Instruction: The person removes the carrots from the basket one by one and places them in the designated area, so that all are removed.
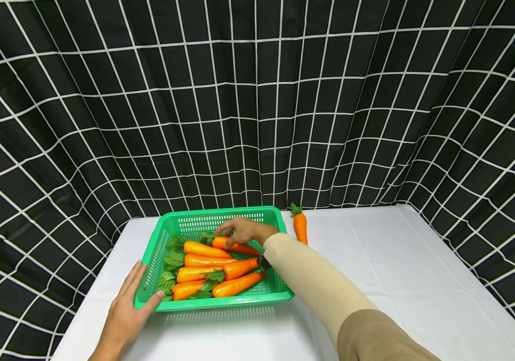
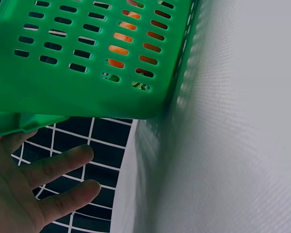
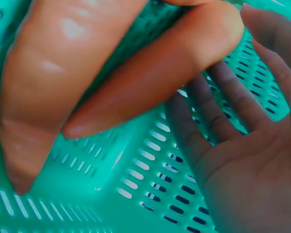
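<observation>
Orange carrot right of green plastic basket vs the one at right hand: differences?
Location: loose orange carrot on white cloth; held orange carrot inside green plastic basket.
Leafy end: loose carrot's faces far side; held carrot's faces left.
Contact: right hand grips held carrot; no hand touches loose carrot.
Both orange and leafy.

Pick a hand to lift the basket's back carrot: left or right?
Right, most likely: the right hand is at the back carrot, while the left hand is at the near-left corner of the basket.
</observation>
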### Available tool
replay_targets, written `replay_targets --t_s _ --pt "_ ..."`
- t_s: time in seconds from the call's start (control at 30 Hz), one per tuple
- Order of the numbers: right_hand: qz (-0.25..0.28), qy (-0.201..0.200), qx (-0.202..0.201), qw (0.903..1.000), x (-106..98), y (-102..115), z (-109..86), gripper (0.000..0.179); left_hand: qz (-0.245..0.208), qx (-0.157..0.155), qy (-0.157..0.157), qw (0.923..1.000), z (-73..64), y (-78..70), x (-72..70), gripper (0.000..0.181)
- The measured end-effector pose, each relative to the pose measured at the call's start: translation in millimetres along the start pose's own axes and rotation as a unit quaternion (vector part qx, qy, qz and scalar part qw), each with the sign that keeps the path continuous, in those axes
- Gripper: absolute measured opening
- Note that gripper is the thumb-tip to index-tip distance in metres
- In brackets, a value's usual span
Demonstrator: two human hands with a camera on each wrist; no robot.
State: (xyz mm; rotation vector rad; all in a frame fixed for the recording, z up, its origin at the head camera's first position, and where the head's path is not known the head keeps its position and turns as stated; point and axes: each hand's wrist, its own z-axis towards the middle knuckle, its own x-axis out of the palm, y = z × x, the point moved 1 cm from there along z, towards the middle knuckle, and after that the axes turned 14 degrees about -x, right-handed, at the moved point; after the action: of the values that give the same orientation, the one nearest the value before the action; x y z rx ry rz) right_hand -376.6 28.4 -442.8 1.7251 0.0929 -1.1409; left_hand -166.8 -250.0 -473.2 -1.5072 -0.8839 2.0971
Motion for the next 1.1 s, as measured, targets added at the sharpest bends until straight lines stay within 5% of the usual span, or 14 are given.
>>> replay_targets --t_s 0.63,1.1 --pt "-0.082 0.018 0.008 0.9964 2.8 2.1 3.2 0.061 -0.001 -0.007 -0.001 1.0000 -0.3 -0.4 -0.3 0.077" --pt "-0.008 -0.013 -0.045 0.9989 -9.3 19.1 -5.6 0.059 0.003 -0.012 0.000 0.9999 -0.8 -2.4 -0.6 0.078"
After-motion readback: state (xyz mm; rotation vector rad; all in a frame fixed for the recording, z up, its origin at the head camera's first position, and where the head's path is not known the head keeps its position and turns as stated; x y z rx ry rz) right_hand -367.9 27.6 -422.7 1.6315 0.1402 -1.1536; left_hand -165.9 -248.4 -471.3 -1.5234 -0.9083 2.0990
